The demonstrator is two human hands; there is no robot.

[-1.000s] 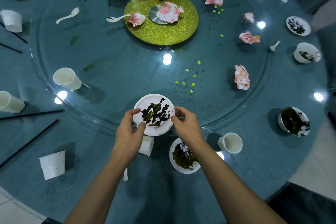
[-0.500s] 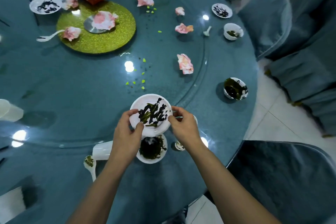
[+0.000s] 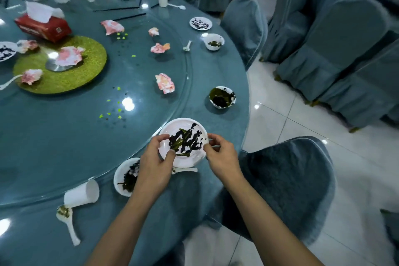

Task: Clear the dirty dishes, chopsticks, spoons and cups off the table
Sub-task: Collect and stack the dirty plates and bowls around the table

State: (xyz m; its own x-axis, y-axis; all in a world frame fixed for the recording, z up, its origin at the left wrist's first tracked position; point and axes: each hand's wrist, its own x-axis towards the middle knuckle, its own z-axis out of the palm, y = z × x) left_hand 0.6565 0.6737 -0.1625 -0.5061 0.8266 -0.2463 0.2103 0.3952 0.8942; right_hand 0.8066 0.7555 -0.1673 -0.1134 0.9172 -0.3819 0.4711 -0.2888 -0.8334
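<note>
Dirty plate [image 3: 185, 134] pinched at both rims, left hand [image 3: 154, 164] and right hand [image 3: 222, 155] curled, forearms stretched forward

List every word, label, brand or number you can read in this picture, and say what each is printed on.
No text here can be read.
Red tissue box: pale print and a small square mark on its side, both too blurred to read.

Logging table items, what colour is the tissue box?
Red tissue box, with a white tissue sticking out; the head view shows it.
</note>
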